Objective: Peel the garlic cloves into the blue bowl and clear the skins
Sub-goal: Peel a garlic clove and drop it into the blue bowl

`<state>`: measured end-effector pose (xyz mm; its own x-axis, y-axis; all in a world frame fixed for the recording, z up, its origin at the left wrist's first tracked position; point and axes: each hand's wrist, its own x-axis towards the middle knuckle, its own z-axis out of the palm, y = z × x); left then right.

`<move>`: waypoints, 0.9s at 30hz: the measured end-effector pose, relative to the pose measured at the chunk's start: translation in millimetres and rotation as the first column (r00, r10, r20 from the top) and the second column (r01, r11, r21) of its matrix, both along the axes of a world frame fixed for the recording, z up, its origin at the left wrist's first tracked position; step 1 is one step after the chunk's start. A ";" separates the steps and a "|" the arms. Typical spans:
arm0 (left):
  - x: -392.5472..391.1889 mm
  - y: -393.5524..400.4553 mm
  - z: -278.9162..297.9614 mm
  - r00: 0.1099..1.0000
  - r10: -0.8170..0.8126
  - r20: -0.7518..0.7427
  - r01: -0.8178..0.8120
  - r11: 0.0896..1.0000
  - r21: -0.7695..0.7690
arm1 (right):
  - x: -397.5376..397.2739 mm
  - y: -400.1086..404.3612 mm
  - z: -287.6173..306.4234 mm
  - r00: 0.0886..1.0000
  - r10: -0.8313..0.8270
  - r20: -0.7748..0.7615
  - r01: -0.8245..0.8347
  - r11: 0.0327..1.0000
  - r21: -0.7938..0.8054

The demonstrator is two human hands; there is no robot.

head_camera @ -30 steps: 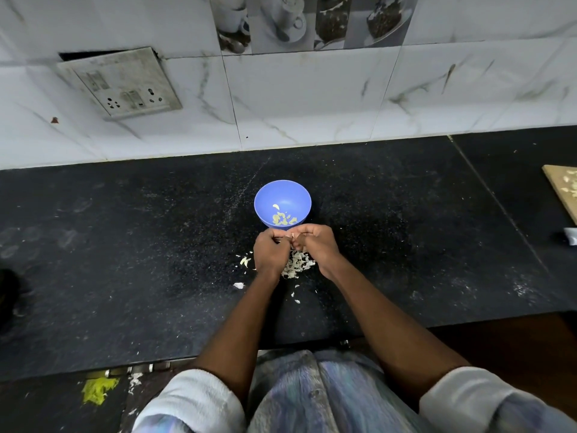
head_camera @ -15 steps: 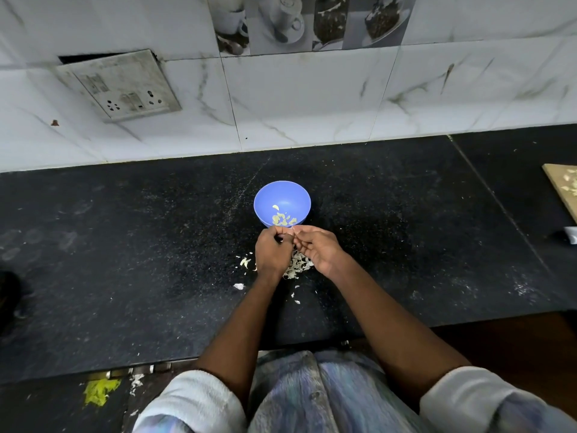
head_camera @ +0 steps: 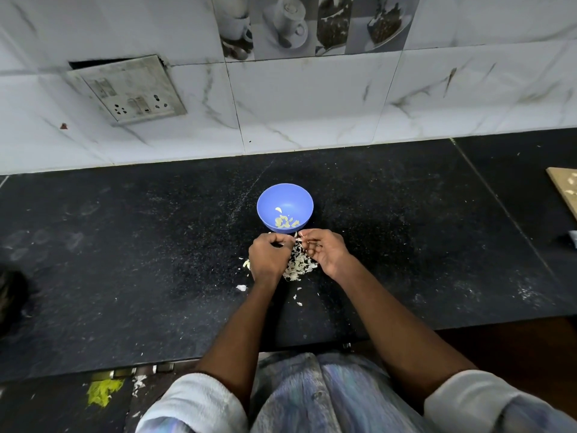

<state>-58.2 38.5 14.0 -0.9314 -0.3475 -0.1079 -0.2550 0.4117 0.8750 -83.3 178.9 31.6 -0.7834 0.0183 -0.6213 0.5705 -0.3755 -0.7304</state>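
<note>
Black speckled stone forms the desk (head_camera: 406, 245), and the blue bowl (head_camera: 284, 204) sits mid-width on it, nearer the back edge than the front, with a few peeled garlic cloves (head_camera: 285, 220) inside. Just in front of the bowl, the left hand (head_camera: 268, 259) is curled, its fingers closed round something too small to make out. The right hand (head_camera: 326, 250) pinches a small pale piece at its fingertips. Between them lies a heap of skins (head_camera: 298, 265). Wide bare stone stretches toward both side edges. No legible writing shows on the wall socket plate (head_camera: 131, 89).
</note>
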 end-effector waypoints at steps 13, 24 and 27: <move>8.1 -3.1 6.9 0.996 -0.094 -0.003 0.092 0.979 -0.182 | -0.1 0.1 1.6 0.998 0.069 0.005 -0.069 0.997 0.035; 3.9 -8.5 -4.1 0.930 -0.314 -0.193 0.330 0.942 0.059 | 7.2 6.2 3.4 0.988 0.142 -0.053 -0.141 0.990 0.027; 4.5 -7.1 -9.6 0.928 -0.316 -0.198 0.328 0.944 0.027 | 8.2 5.7 4.6 0.981 0.181 -0.067 -0.175 0.981 0.088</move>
<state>-53.7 31.4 4.4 -0.9973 -0.0240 0.0693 0.0544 0.3911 0.9187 -75.0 184.7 36.2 -0.8224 -0.0771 -0.5637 0.5661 -0.2101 -0.7971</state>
